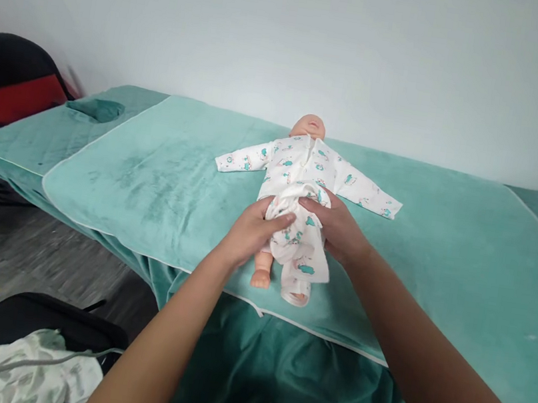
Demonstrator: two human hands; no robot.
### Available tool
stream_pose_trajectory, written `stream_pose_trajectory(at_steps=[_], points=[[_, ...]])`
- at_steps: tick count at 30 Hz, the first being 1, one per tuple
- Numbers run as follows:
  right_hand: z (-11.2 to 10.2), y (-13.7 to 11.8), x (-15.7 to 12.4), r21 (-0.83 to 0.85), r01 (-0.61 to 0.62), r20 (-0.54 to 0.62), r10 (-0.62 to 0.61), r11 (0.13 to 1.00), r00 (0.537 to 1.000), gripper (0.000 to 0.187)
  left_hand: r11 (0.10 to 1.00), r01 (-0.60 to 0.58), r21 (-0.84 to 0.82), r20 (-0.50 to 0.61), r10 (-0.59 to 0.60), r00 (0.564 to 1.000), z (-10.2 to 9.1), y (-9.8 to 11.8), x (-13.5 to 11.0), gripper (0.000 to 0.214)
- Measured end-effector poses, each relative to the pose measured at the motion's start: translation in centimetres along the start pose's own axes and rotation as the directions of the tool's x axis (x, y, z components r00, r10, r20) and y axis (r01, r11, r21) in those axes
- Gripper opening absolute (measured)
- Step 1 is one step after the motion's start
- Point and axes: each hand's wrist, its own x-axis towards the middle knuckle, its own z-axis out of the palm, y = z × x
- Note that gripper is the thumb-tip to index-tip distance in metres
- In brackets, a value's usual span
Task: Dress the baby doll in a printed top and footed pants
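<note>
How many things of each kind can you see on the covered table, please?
Doll: 1
Sleepsuit: 1
Green blankets, one over the other: 2
Small green cloth: 1
Total: 5

Baby doll (pixel 309 127) lies supine on blanket (pixel 161 179), head beyond the fingers, bare foot (pixel 261 278) nearer than them. Left hand (pixel 249 232) and right hand (pixel 336 228) meet on bunched sleepsuit (pixel 299 165). Sleeves spread left and right beyond fingertips. Crumpled cloth (pixel 36 372) well left, nearer.
</note>
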Motion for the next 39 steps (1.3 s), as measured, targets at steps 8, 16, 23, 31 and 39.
stream_pose_trajectory(at_steps=[8, 16, 23, 31, 39], points=[[-1.1, -0.1, -0.7, 0.018, -0.045, 0.257, 0.038, 0.999, 0.966, 0.053, 0.95, 0.047, -0.31, -0.143, -0.095, 0.985, 1.3, -0.7, 1.0, 0.039], [-0.8, 0.1, -0.4, -0.101, 0.065, 0.033, -0.062, 0.993, 0.998, 0.039, 0.991, 0.105, -0.083, -0.002, -0.105, 0.994, 1.7, -0.1, -1.5, 0.044], [0.0, -0.7, -1.0, -0.566, 0.221, 0.24, -0.098, 0.794, 0.966, 0.014, 0.96, 0.056, -0.274, -0.418, -0.171, 0.892, 5.5, -0.2, -7.0, 0.034], [1.1, -1.4, -1.6, -0.818, 0.403, 0.438, -0.01, 0.411, 0.899, 0.015, 0.896, -0.005, -0.445, -0.544, -0.265, 0.796, 7.4, -1.9, -11.8, 0.031], [2.3, -0.5, -2.7, -0.878, 0.474, 0.477, 0.042, 0.065, 0.878, 0.011, 0.94, 0.029, -0.34, -0.668, -0.263, 0.696, 3.7, -6.8, -13.2, 0.021]])
